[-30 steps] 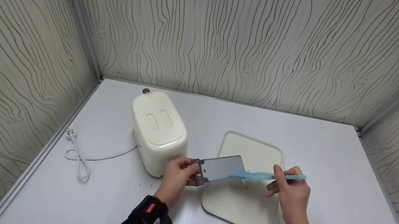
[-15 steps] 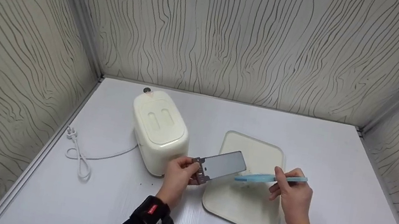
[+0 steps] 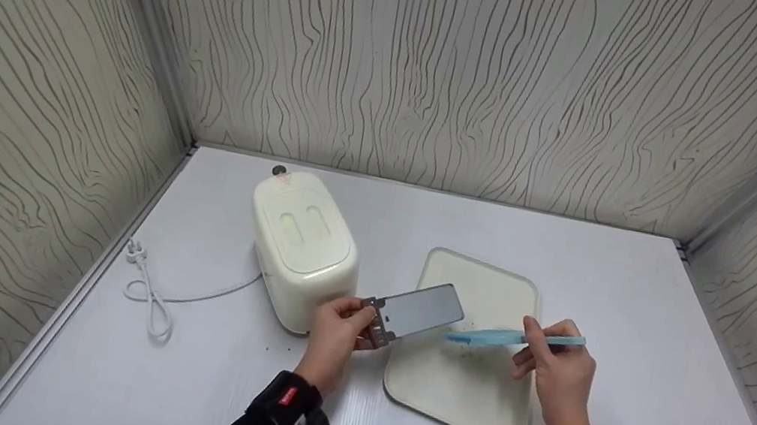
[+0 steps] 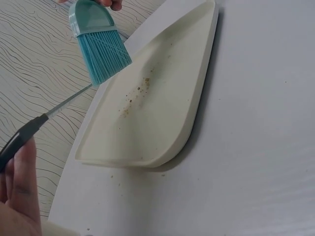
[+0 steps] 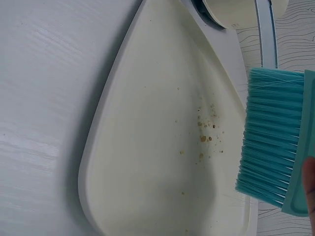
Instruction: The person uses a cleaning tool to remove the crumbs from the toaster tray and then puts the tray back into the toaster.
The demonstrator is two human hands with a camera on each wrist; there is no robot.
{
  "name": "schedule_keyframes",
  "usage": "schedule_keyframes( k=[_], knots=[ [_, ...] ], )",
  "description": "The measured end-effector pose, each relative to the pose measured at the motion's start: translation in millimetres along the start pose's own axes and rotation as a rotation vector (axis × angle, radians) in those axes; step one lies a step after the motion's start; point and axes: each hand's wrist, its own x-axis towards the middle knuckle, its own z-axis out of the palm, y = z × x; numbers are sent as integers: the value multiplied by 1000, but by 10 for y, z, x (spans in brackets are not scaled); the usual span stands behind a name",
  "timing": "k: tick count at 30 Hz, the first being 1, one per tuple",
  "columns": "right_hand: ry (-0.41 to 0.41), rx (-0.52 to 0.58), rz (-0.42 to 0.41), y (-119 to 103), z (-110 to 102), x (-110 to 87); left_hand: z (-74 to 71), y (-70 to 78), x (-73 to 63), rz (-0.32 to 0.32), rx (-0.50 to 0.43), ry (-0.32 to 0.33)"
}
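Observation:
My left hand (image 3: 333, 335) pinches the dark end of a flat grey crumb tray (image 3: 422, 311) between thumb and fingers, holding it tilted above a cream serving tray (image 3: 454, 407). In my right hand (image 3: 559, 374) is a small turquoise brush (image 3: 492, 337), gripped by its handle. The brush's bristles (image 5: 270, 132) stand close to the crumb tray's far end; in the head view a small gap shows between them. Brown crumbs (image 4: 140, 91) lie scattered on the cream tray beneath. Part of my right hand is out of the right wrist view.
A cream toaster (image 3: 300, 253) with a lid on top stands just left of my left hand. Its white cord and plug (image 3: 136, 254) lie on the table (image 3: 200, 382) at the left. Some crumbs have fallen on the table. Patterned panels (image 3: 417, 66) enclose the back and sides.
The brush has come off the crumb tray's surface and moved slightly right. The crumb tray's far end has risen a little. More specks show on the cream tray.

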Motion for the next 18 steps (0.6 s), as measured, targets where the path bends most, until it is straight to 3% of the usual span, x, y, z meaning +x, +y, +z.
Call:
schedule_keyframes(
  k=[18],
  knots=[
    [101,124,-33,-37,-127,121,-16,15,8,0,-46,39]
  ],
)
